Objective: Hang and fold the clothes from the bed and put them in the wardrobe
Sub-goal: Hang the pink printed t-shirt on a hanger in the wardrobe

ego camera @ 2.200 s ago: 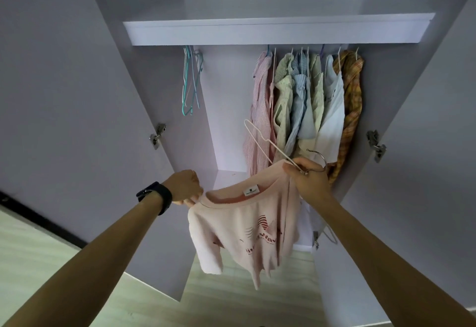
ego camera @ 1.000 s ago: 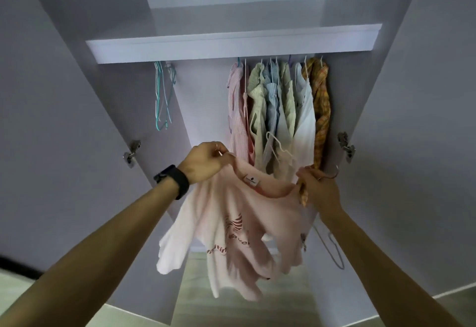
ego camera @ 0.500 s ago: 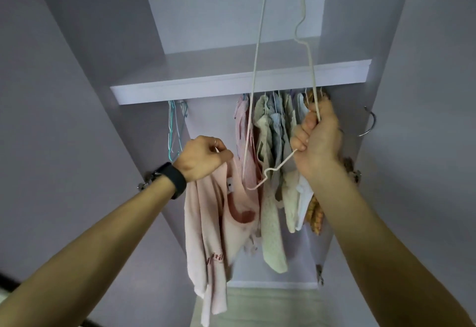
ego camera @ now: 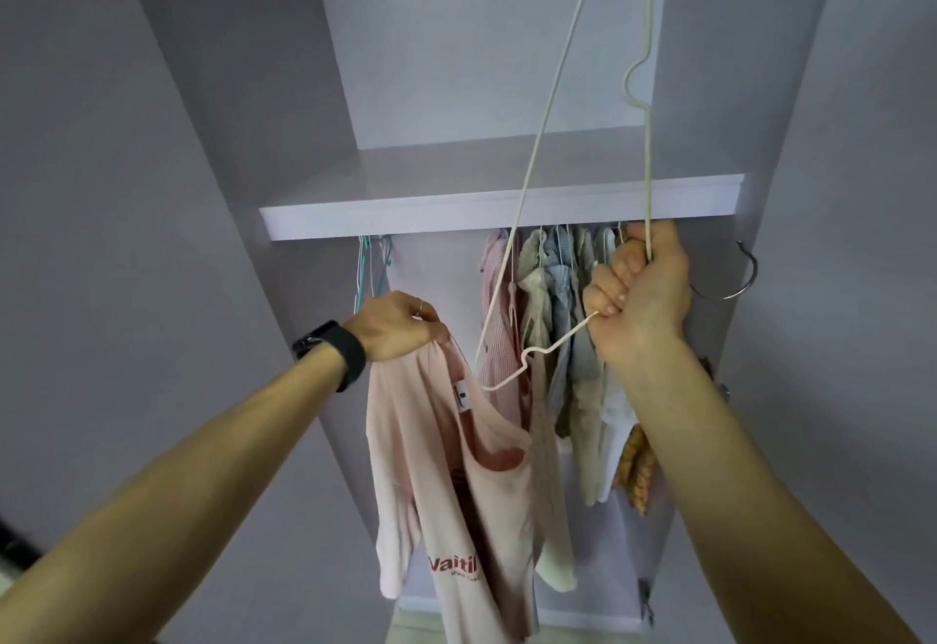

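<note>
Sweatshirt [ego camera: 456, 491] dangles lengthwise from the left hand's [ego camera: 400, 326] pinch, before the open wardrobe [ego camera: 456, 212], collar sagging between the hands, while the right hand [ego camera: 639, 293] fists the wire hanger [ego camera: 649, 172] upright, lower tip just above that collar.

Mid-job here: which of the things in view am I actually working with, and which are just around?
In the job:
pink top, pinched by the left hand
white wire hanger, gripped by the right hand

Just around:
shirts already hung under the shelf
spare hangers at the left
wristwatch
</note>
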Motion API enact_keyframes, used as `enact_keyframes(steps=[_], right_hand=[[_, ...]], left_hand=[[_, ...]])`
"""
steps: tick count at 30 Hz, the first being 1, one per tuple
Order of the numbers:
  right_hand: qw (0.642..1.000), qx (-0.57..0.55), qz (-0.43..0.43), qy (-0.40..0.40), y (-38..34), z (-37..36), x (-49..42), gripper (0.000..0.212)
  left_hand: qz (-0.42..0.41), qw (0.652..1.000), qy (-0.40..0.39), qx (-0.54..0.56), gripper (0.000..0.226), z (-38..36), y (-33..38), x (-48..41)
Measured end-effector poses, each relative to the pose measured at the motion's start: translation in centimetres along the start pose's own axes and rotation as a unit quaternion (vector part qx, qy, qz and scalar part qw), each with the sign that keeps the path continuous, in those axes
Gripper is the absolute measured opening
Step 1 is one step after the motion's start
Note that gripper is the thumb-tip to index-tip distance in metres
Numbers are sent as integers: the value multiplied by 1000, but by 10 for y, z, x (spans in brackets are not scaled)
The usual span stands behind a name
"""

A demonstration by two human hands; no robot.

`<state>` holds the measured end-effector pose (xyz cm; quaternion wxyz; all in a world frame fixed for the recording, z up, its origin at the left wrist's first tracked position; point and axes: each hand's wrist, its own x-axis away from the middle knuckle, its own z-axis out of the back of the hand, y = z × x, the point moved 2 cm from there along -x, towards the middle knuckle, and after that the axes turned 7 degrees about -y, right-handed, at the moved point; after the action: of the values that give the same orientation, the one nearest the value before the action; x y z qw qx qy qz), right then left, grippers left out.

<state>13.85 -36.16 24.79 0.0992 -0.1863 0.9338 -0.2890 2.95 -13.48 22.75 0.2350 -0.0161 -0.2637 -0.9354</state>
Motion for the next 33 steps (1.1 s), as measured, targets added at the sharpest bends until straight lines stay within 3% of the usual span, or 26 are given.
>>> enact_keyframes(steps=[9,13,16,20,24,29,33], right_hand=[[994,108,-8,3,48,30,1,29],[970,237,-51,16,67,79,-7,33],[934,343,-96,-29,70,105,-12,39],[902,420,-82,-58,53,102,-24,42],[937,346,-51,-20,53,83,-26,37],[983,173,-53,26,74,56,-19,27],[976,208,-54,25,91,64,-17,36]], left_hand=[[-18,991,-109,78,9,4,39,3],[-14,988,-64,138,14,25,35,10],[-9,991,-34,131,11,38,29,16],[-22,992,0,121,20,40,22,19],[-48,974,-8,223,11,34,24,20],[-85,971,-9,222,19,33,42,24],[-83,970,21,228,17,45,38,30]])
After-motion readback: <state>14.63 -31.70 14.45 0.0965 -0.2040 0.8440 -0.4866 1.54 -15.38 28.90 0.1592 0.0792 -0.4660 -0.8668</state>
